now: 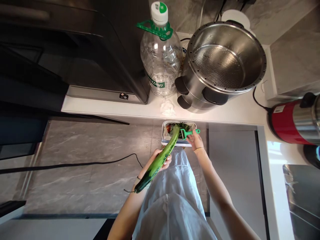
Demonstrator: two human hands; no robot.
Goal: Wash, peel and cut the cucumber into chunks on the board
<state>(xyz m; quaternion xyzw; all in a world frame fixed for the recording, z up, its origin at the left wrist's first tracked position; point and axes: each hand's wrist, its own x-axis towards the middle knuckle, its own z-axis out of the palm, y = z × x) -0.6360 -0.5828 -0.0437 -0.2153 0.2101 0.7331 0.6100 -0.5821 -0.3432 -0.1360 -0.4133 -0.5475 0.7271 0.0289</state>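
A long cucumber (160, 160) lies slantwise in my left hand (167, 161), whose fingers are wrapped round its middle. Its upper part is pale green and peeled, while the stem end toward me keeps dark skin. My right hand (195, 140) grips a green peeler (191, 132) by the handle. The peeler's head is close to the cucumber's far end; whether they touch I cannot tell. Below both is a white bin (163, 135) holding green scraps and something red.
On the counter (110, 107) stand a large clear plastic bottle (161, 60), a steel pot (225, 63) and a red appliance (285, 121). A dark appliance (120, 53) fills the left side. A black cable (75, 164) crosses over the floor (100, 190). A sink (303, 200) lies at lower right.
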